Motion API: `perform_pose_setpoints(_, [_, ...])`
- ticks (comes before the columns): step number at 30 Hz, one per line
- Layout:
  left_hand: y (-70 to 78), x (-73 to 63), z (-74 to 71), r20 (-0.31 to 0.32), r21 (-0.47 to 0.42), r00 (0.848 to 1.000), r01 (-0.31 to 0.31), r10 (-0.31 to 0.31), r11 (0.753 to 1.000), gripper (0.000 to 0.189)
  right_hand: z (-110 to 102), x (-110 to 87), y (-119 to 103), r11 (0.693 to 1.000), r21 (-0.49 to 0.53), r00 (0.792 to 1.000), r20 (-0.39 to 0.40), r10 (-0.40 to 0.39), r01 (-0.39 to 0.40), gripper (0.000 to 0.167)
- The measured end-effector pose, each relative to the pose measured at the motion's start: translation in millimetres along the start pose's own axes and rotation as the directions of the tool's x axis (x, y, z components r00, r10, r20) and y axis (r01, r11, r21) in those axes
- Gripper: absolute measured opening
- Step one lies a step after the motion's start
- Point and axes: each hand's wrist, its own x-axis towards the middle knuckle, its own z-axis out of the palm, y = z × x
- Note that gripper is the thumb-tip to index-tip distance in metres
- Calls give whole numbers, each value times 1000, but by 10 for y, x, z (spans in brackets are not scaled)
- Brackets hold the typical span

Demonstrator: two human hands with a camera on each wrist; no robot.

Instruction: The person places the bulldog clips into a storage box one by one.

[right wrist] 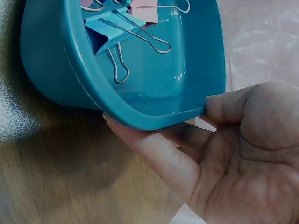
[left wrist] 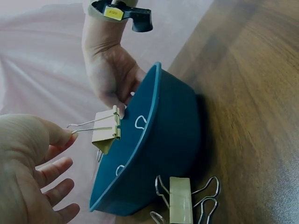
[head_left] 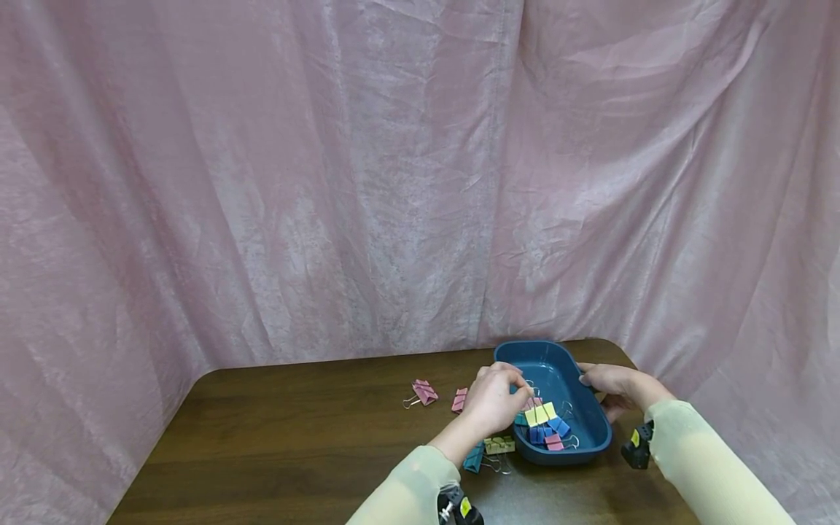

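My left hand (head_left: 494, 399) pinches a yellow binder clip (left wrist: 105, 130) by a wire handle between thumb and finger. The clip hangs over the opening of a blue plastic bin (head_left: 534, 353), its other fingers spread apart below in the left wrist view. My right hand (head_left: 620, 388) grips the bin at its right side, thumb over the rim and fingers under the outer wall. Inside the bin lie several binder clips, among them a blue clip (right wrist: 114, 29) and a pink clip (head_left: 554, 442), gathered toward the near end.
On the brown wooden table (head_left: 295, 430), a yellow clip (head_left: 500, 445) and a teal clip (head_left: 474, 458) lie left of the bin's near end. Two pink clips, one farther left (head_left: 425, 392) and one beside my left hand (head_left: 459, 399), lie farther back. Pink curtains (head_left: 394, 182) hang behind.
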Motion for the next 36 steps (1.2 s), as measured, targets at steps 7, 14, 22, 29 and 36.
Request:
perform_pose_setpoints(7, [10,-1,42,9,19,1000,6,-6,1000,15,5,-11,17,1000,-1,1000,-18,-4,4,57])
perform_pose_setpoints(14, [14,-13,76,16,29,1000,-15,14,999,14,3,-8,27,1000,-11,1000,-28,-12,12,58])
perform_pose_setpoints(22, [14,-20,103,17,62,1000,-26,25,998,14,-18,14,29,1000,-5,1000,-8,5,-5,57])
perform_pose_setpoints(29, [5,-21,106,19,47,1000,-22,21,999,14,-15,24,30,1000,0,1000,3,4,-4,57])
perform_pose_setpoints(36, [-23,-55,101,73,31,997,-12,10,999,31,-7,25,37,1000,-6,1000,4,-10,10,58])
